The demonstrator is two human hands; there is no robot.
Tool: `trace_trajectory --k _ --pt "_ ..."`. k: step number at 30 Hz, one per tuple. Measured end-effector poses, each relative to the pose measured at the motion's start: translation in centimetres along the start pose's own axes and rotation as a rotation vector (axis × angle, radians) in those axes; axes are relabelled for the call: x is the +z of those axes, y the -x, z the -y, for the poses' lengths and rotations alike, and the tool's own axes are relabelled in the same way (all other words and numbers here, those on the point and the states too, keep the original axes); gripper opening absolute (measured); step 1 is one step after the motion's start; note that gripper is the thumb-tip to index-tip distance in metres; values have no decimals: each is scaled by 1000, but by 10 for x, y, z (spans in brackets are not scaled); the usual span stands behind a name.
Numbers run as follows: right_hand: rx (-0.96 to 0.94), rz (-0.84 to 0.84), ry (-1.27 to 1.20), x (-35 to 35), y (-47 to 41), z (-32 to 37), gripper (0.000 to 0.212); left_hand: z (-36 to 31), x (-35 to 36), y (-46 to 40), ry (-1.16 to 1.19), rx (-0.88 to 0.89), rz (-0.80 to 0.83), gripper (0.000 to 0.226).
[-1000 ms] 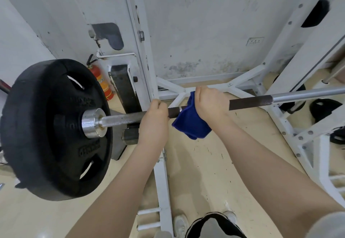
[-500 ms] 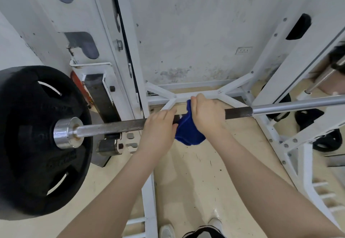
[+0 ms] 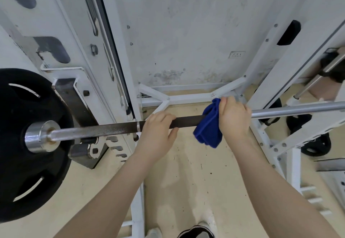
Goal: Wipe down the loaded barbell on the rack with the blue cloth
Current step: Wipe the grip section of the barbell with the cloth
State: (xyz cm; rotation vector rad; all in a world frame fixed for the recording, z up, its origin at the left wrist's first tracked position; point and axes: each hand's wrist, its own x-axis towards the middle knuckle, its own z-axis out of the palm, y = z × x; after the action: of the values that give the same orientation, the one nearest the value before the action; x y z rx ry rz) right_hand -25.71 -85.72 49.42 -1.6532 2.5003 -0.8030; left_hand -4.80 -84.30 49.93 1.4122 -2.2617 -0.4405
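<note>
1. Our right hand (image 3: 234, 119) is closed over the bar with the blue cloth (image 3: 209, 127) bunched under the palm; the fingers curl over the top of the shaft and out of sight behind it. We hold it this way, we judge, so the cloth wraps the bar and rubs its whole circumference as it slides.

2. The loose end of the cloth hangs down toward 6 o'clock from the fist, touching the dark section of the shaft at the fist's 9 o'clock edge.

3. Our left hand (image 3: 158, 131) sits at 9 o'clock from the cloth, near it but apart, fingers curled over the bare bar. It carries no cloth; we take it that it is there to stop the bar rolling in its hooks.

4. The barbell (image 3: 104, 130) runs across the view from 9 o'clock to 3 o'clock. The stretch between our hands is dark, while the part at 3 o'clock of the right hand is bright steel.

5. Further toward 9 o'clock, the bar passes the white rack (image 3: 119, 69) upright and rests at its support, which keeps it at working height.

6. At the far 9 o'clock end, a black weight plate (image 3: 22, 172) sits on the sleeve; it looks untouched by the cloth for now, so the wipe seems only partly done.
</note>
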Motion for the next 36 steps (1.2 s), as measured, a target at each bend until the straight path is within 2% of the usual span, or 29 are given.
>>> trace_trajectory --k 1,3,5,9,12,14,15,17,18,21,23,25,28,30,33,36 --pt "47 -38 -201 -4 2 0 20 -1 0 0 7 -15 -10 29" --pt "31 -37 -512 -20 14 11 26 -4 -2 -1 27 -40 -30 31" --pt "-20 77 -649 -31 24 24 26 -11 -2 -4 47 -49 -32 29" --pt "-103 537 -626 -40 42 21 26 -26 1 -10 136 -52 -55 29" --pt "-26 1043 -832 -41 49 -16 36 -32 6 -11 128 -65 -39 38" --pt "25 1295 -712 -34 50 -42 39 -33 10 -12 89 -79 -6 42" --pt "27 1335 -559 -26 49 -53 39 -33 13 -13 68 -80 6 43" --pt "29 1245 -306 -4 46 -71 19 -31 17 -16 33 -79 19 44" --pt "54 1173 -253 7 44 -77 7 -30 19 -18 14 -83 23 43" --pt "216 896 -288 28 37 -88 9 -25 19 -21 -49 -94 60 44" --pt "337 638 -515 28 35 -80 6 -22 15 -21 -87 -86 124 50" --pt "477 454 -859 26 32 -68 6 -20 9 -20 -84 -56 183 55" --pt "716 440 -1528 28 26 -52 17 -18 -3 -23 13 -83 203 52" --pt "826 488 -1814 30 28 -36 26 -16 -6 -22 12 -89 191 41" --pt "880 529 -2034 38 38 -9 34 -12 -2 -17 51 -96 120 31" --pt "966 502 -2130 33 34 -7 29 -10 1 -17 74 -110 94 31"
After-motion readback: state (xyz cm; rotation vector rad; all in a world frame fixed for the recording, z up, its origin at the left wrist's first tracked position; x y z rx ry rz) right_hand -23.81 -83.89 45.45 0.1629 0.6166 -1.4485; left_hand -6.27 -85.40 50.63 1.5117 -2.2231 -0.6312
